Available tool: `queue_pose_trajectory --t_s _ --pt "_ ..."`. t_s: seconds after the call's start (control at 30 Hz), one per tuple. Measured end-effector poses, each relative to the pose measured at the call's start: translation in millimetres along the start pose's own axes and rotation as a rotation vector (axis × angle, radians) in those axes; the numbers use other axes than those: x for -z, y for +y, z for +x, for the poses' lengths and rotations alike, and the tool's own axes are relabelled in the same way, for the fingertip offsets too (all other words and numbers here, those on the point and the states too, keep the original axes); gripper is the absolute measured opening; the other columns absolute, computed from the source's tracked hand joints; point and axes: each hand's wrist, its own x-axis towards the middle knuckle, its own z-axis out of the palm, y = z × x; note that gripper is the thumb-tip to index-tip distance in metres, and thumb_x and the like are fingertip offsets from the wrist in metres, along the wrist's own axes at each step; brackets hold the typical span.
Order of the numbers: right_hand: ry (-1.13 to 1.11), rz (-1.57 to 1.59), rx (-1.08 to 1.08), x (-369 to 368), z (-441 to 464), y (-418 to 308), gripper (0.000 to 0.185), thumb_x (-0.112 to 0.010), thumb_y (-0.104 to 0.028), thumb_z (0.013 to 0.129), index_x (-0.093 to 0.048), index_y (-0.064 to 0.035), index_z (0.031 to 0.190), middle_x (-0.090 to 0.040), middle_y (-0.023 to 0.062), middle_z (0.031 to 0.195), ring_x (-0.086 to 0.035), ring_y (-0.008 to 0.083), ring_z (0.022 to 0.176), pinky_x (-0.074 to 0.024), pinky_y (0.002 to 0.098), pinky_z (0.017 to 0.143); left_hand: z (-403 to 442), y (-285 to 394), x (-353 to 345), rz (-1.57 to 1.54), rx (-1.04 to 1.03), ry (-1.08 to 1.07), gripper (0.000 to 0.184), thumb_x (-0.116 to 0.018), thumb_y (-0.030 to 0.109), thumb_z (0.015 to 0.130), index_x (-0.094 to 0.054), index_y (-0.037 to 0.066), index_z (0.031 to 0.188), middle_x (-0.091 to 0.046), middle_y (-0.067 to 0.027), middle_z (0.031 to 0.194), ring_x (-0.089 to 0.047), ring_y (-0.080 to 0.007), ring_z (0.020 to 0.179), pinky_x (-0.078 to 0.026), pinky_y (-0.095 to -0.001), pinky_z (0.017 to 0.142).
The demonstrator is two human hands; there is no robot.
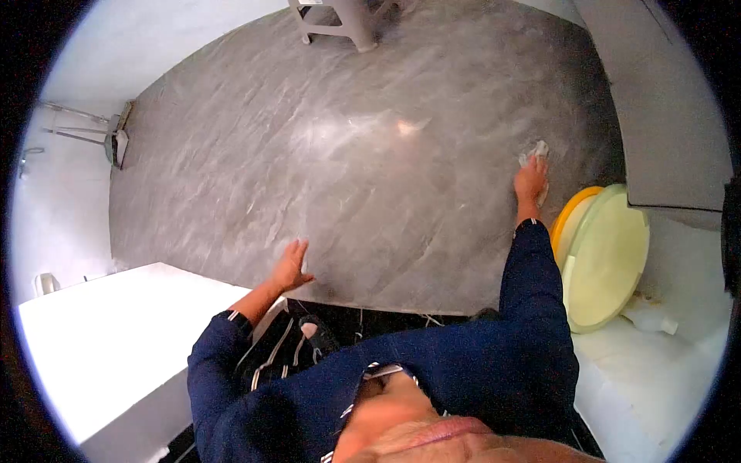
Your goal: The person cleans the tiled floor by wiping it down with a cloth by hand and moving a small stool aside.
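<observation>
My right hand (529,180) is stretched far forward on the right side, its fingers pressing a crumpled white cloth (534,153) against the grey marbled floor (370,201). Part of the cloth shows beyond the fingertips and along the hand's outer edge. It could be cloth or tissue; the material is hard to tell. My left hand (290,268) holds nothing. Its fingers are apart, over the near edge of the grey floor, close to the white box-like surface (131,309).
A pale green basin (610,262) and an orange-rimmed basin (570,212) stand on edge beside my right arm, with a white bottle (652,315) nearby. A grey stool (340,23) stands ahead. A dustpan (116,147) leans at the left wall.
</observation>
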Motion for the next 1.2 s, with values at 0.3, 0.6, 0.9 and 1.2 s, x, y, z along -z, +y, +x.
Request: queue_pose_trajectory --t_s 0.3,0.6,0.9,1.2 --pt "0.146 0.092 0.054 -71 82 -53 0.051 -0.053 -0.032 0.084 -0.048 -0.0104 0.130 -0.040 0.0140 0.139 -0.032 0.0354 0.130 -0.0208 0.0472 0.110 56 -2 -19 0.087 0.338 0.046 0.130 -0.090 0.029 0.047 -0.009 0.016 0.147 -0.007 -0.0266 0.149 -0.012 -0.0519 0.134 -0.036 -0.0557 0.102" --pt "0.092 0.153 0.870 -53 6 -325 0.031 -0.043 -0.025 0.091 -0.060 -0.0078 0.111 -0.057 0.0155 0.112 -0.054 0.0320 0.103 -0.0390 0.0484 0.089 77 19 -9 0.060 0.385 0.016 0.134 -0.091 0.023 0.044 -0.006 0.020 0.147 -0.005 -0.0230 0.151 -0.011 -0.0521 0.134 -0.044 -0.0542 0.095" --pt "-0.425 0.608 1.326 -29 -275 -165 0.031 -0.055 -0.009 0.080 -0.061 -0.0132 0.110 -0.053 0.0083 0.128 -0.047 0.0252 0.121 -0.0344 0.0479 0.099 83 5 -33 0.137 0.390 0.008 0.139 -0.092 0.025 0.043 -0.002 0.024 0.148 -0.003 -0.0208 0.152 -0.010 -0.0513 0.135 -0.040 -0.0558 0.100" --pt "-0.334 0.434 0.745 -1 -173 -87 0.030 -0.045 -0.006 0.088 -0.059 -0.0094 0.114 -0.059 0.0133 0.117 -0.056 0.0310 0.107 -0.0425 0.0421 0.093 113 -12 -30 0.226 0.366 0.051 0.140 -0.092 0.031 0.043 0.000 0.021 0.148 -0.004 -0.0251 0.151 -0.014 -0.0497 0.135 -0.028 -0.0545 0.108"
